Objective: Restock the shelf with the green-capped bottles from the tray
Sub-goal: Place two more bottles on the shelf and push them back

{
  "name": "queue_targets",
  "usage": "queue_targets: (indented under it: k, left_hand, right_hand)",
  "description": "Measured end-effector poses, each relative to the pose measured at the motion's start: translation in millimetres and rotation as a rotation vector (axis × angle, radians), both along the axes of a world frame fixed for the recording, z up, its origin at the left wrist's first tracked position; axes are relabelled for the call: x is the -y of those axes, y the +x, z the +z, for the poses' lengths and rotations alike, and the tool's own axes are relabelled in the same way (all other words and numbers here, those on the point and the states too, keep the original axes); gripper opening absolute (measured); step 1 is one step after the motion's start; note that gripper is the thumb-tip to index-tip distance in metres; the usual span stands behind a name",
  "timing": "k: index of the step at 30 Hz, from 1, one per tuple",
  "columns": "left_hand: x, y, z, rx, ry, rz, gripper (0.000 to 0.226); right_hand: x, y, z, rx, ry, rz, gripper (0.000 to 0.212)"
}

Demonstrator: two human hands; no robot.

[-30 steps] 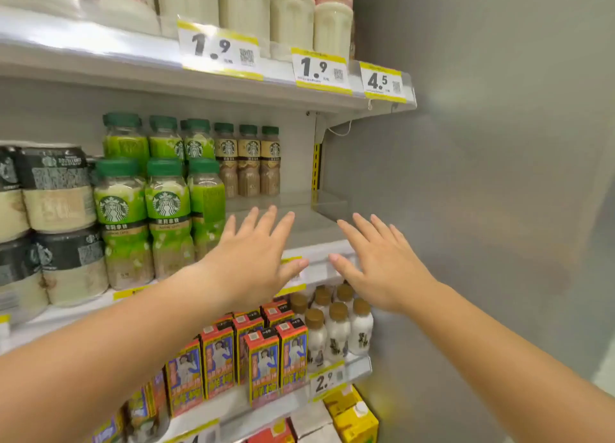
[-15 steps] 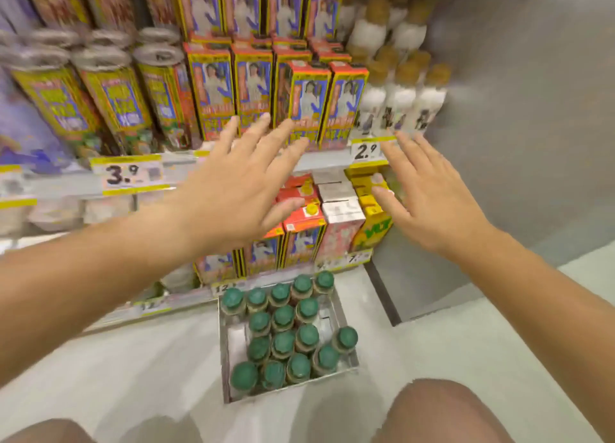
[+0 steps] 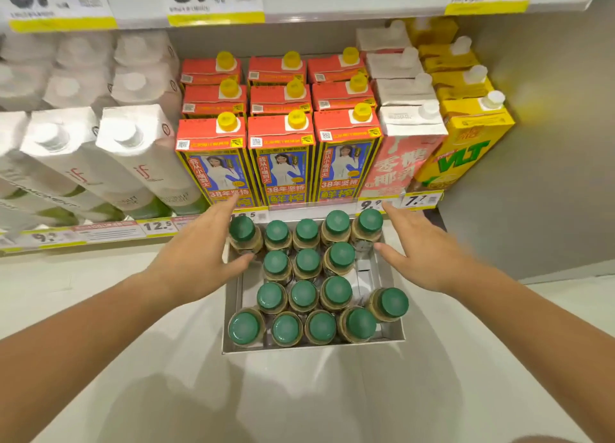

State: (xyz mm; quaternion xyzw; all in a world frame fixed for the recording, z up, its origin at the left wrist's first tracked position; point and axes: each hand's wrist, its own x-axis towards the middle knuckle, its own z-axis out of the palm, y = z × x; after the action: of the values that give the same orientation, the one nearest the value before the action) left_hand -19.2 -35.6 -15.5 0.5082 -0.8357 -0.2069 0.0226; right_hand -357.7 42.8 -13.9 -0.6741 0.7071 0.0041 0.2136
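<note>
A shallow white tray (image 3: pixel 312 346) lies on the pale floor in front of the bottom shelf. It holds several green-capped bottles (image 3: pixel 303 295) standing upright in rows. My left hand (image 3: pixel 199 252) hovers at the tray's far left corner, fingers spread, its thumb close to the far-left bottle (image 3: pixel 242 231). My right hand (image 3: pixel 421 252) hovers at the far right corner, fingers spread, its thumb near the far-right bottle (image 3: pixel 369 224). Neither hand holds anything.
The bottom shelf carries red-topped cartons (image 3: pixel 281 156), white cartons (image 3: pixel 133 163) to the left, a pink carton (image 3: pixel 404 149) and yellow cartons (image 3: pixel 466 143) to the right. Price tags (image 3: pixel 156 225) line the shelf edge. A grey wall (image 3: pixel 549 143) closes the right side.
My view has dropped from the upper shelves to the bottom shelf and the tray. Both open hands have come down to the tray's far corners.
</note>
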Motion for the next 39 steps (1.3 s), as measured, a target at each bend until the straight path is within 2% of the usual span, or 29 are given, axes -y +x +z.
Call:
queue_targets:
  k: [3,5,10,12,18,22,26,34,39]
  left_hand:
    - [0.2,4.4,-28.6,-0.077,0.08,0.206,0.101]
    - [1.7,1.2,-47.1,-0.177,0.146,0.331,0.094]
    - [0.4,-8.0,-86.9,-0.338,0.183,0.434,0.052]
    - [-3.8,-13.9,-94.8,-0.402,0.168,0.46,0.043]
    - [-5.4,-16.9,-87.8,-0.418,0.031,0.531,0.058]
    - [3.9,-11.6,-36.9,-0.459,0.027,0.424,0.057]
    - [12.8,-18.5,32.9,-0.613,0.115,0.369,0.049]
    - [36.1,-46.5,176.7,-0.813,0.076,0.131,0.049]
    - [54.3,-64.8,294.4,-0.88,-0.096,-0.082,0.047]
  right_hand:
    - [6.2,-4.1,-33.1,0.104,0.007,-0.024,0.077]
    - [12.7,-4.4,-48.6,0.166,-0.043,-0.073,0.073]
    - [20.2,-2.1,-80.2,0.326,-0.126,-0.225,0.065]
    - [20.9,-0.3,-87.8,0.378,-0.161,-0.281,0.067]
    - [20.5,1.3,-70.6,0.395,-0.318,-0.269,0.054]
    - [21.8,4.5,-19.2,0.476,-0.376,-0.286,0.046]
    - [23.0,14.0,50.2,0.567,-0.409,-0.302,0.041]
    - [29.9,31.4,203.8,0.667,-0.566,-0.351,0.039]
    - [42.8,29.6,315.0,0.637,-0.788,-0.38,0.035]
